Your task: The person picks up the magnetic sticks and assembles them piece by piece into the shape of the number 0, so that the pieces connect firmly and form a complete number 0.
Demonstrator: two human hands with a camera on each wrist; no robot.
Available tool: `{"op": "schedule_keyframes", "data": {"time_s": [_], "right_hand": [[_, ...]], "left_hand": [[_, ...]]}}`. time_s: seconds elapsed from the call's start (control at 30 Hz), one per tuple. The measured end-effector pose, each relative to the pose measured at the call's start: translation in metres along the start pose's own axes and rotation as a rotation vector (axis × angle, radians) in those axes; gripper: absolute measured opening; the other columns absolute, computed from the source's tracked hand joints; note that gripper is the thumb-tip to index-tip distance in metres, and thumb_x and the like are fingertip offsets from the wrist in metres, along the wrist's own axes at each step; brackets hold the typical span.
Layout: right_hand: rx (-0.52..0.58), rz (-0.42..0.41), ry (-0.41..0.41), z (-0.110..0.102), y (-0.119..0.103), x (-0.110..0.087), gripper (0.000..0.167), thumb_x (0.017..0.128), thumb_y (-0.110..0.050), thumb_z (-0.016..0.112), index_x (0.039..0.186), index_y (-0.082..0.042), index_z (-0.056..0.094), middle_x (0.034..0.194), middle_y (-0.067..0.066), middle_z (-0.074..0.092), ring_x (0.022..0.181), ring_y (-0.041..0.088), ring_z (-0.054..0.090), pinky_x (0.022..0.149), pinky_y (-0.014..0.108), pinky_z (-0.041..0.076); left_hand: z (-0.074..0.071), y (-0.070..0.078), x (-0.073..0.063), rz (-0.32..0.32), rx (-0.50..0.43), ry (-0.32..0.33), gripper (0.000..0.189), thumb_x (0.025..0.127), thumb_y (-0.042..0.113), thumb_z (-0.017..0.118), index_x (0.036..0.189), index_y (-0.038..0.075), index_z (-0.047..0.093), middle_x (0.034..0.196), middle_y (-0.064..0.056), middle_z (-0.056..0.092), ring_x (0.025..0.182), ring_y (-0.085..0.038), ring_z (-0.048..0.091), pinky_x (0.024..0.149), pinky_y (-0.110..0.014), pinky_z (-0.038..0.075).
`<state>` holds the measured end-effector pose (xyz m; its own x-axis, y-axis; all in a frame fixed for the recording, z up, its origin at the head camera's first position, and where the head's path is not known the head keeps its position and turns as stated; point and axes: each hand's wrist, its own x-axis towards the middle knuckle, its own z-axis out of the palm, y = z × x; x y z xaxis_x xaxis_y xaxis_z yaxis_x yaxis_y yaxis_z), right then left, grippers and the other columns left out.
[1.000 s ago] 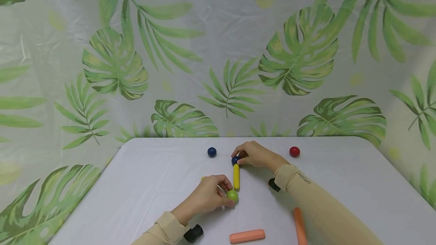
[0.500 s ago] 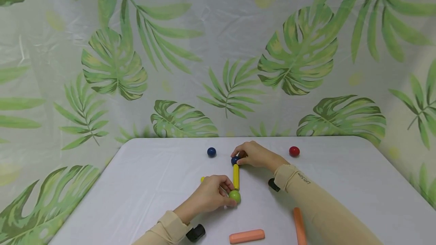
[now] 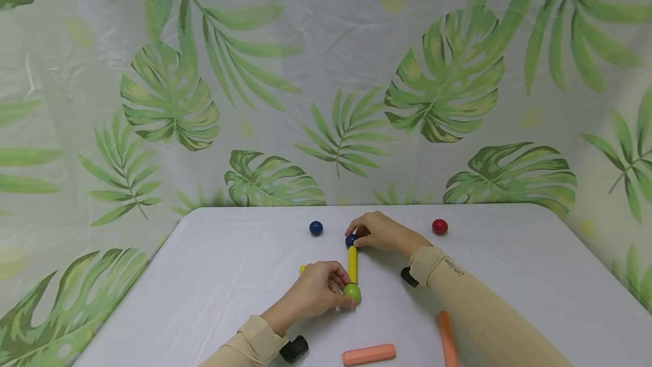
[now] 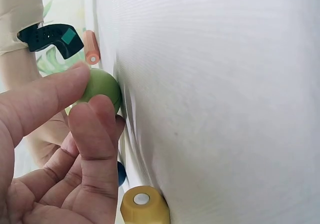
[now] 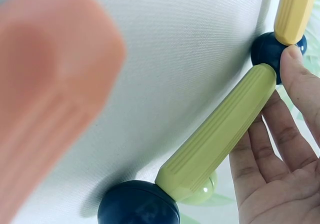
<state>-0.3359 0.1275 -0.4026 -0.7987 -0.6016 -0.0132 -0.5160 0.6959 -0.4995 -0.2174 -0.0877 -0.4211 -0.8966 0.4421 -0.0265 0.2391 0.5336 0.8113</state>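
Observation:
In the head view my left hand (image 3: 322,289) pinches a green ball (image 3: 352,294) between thumb and fingers. The ball touches the near end of a yellow rod (image 3: 353,265). At that rod's far end, my right hand (image 3: 383,232) pinches a dark blue ball (image 3: 351,240). The right wrist view shows the thumb on this blue ball (image 5: 266,52), where the yellow rod (image 5: 295,12) and a green rod (image 5: 217,131) meet it. A second blue ball (image 5: 137,204) sits at the green rod's other end, with a light green ball (image 5: 201,191) partly hidden behind.
A loose blue ball (image 3: 316,228) and a red ball (image 3: 440,227) lie toward the table's back edge. Two orange rods lie in front: one crosswise (image 3: 369,354), one beside the right sleeve (image 3: 448,337). Another yellow rod (image 4: 145,206) shows its silver end near my left hand.
My left hand has moved the green ball slightly right, from just beside the yellow rod's near end to touching it. The right hand keeps its place on the blue ball.

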Motion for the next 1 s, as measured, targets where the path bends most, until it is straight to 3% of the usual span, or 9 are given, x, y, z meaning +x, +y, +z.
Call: {"op": "schedule_keyframes", "data": {"time_s": [0.33,0.77,1.0], "right_hand": [[-0.004,-0.005,0.000,0.002,-0.001,0.003,0.023,0.098,-0.012,0.078,0.122,-0.013,0.079,0.103,0.001,0.080,0.094,0.009,0.070,0.090,0.032,0.059],[0.014,0.030,-0.006,0.004,-0.002,-0.001,0.026,0.100,-0.014,0.077,0.126,-0.013,0.078,0.108,0.005,0.080,0.099,0.014,0.072,0.096,0.038,0.060],[0.011,-0.025,0.025,-0.002,-0.007,-0.014,0.035,0.102,-0.019,0.075,0.136,-0.011,0.070,0.113,0.008,0.077,0.110,0.025,0.074,0.098,0.046,0.059]], "left_hand": [[-0.001,-0.001,0.000,-0.001,-0.001,0.024,0.031,0.077,0.006,0.096,0.095,0.007,0.070,0.086,-0.001,0.070,0.069,-0.009,0.063,0.059,-0.019,0.049],[-0.001,-0.003,0.002,0.016,0.003,0.010,0.032,0.077,0.006,0.096,0.095,0.008,0.069,0.087,-0.001,0.070,0.070,-0.008,0.062,0.061,-0.019,0.050],[-0.001,-0.004,0.004,0.026,0.012,0.013,0.032,0.077,0.008,0.096,0.094,0.009,0.070,0.086,0.002,0.070,0.070,-0.006,0.061,0.063,-0.019,0.050]]}}
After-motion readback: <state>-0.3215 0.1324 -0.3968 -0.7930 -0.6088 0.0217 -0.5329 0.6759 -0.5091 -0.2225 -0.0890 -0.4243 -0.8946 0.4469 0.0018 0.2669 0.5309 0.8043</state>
